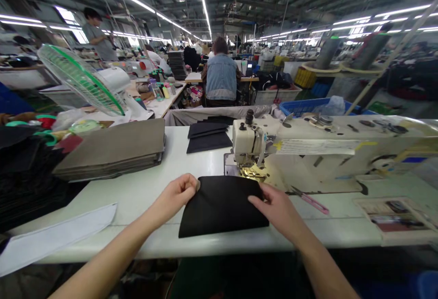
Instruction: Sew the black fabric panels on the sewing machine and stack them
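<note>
Black fabric panel (222, 208), on the near part of the white table (143, 208), right in front of the machine head, lower edge close to the table's front edge. Left hand (181, 189) pinches its upper left corner, thumb against curled fingers. Right hand (273, 203) grips the right edge near the top, thumb on the upper face, fingers mostly hidden behind. Panel looks roughly flat, top edge bowed slightly. Just beyond it: sewing machine (308, 171), cream body, gold-coloured plate (252, 172) under the head, paper strip (315, 146) stuck along the arm. Pink-handled snips (313, 201) lie right of the right hand, tips by the machine base; farther right, a shallow tray (405, 239) with small tools, too blurred to name. Behind and left of the machine head, more black pieces (209, 137), loosely overlapped. Left side: grey-brown stack (116, 146), dark pile (27, 167) at the edge, white strip (58, 233) nearer. Past those, green-rimmed fan (82, 78), tilted. Blue basket (297, 107) behind the machine, thread cones (328, 52) above. Farther off, person in denim vest (221, 78), back turned; another person in grey (99, 34), standing left.
</note>
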Demonstrator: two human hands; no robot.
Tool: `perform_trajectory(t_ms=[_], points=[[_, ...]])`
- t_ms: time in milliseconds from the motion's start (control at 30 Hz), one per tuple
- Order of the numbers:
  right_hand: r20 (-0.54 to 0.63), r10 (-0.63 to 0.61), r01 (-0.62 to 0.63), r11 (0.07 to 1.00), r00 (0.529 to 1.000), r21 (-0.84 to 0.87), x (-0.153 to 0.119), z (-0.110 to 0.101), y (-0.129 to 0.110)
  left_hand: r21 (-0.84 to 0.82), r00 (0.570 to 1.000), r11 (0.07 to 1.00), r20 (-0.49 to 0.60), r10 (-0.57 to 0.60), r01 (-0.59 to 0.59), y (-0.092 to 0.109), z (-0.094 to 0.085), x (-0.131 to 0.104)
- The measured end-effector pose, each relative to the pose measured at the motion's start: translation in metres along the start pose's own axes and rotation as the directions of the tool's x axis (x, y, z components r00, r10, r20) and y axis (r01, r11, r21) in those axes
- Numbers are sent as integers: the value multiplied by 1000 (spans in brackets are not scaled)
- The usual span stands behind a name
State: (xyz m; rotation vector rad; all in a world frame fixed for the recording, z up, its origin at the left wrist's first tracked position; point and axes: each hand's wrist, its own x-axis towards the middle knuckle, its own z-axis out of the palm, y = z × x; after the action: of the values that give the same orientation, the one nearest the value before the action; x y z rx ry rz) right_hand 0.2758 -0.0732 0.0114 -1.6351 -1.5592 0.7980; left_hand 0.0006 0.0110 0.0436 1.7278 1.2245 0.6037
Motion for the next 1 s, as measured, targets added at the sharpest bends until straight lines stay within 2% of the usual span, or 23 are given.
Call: perform_trajectory(t_ms=[67, 133, 200, 300, 433, 1000], points=[[-106, 12, -12, 1000, 994, 3, 14, 21, 11, 99, 993, 992, -97, -63, 72, -8, 8, 11], [-149, 35, -36, 999, 988, -5, 19, 36, 22, 211, 991, 971, -90, -98, 115, -13, 14, 14], [-161, 38, -41, 999, 986, -11, 17, 42, 28, 345, 992, 931, -84, -95, 118, -16, 20, 10], [-149, -17, 10, 999, 989, -45, 9, 39, 29, 493, 986, 860, -152, -62, 131, -16, 27, 0], [-106, -101, 92, 992, 989, -85, 3, 32, 24, 536, 970, 825, -237, -59, 181, -17, 35, -8], [-127, -102, 92, 992, 987, -84, 4, 33, 26, 544, 955, 815, -294, -38, 199, -24, 41, -11]])
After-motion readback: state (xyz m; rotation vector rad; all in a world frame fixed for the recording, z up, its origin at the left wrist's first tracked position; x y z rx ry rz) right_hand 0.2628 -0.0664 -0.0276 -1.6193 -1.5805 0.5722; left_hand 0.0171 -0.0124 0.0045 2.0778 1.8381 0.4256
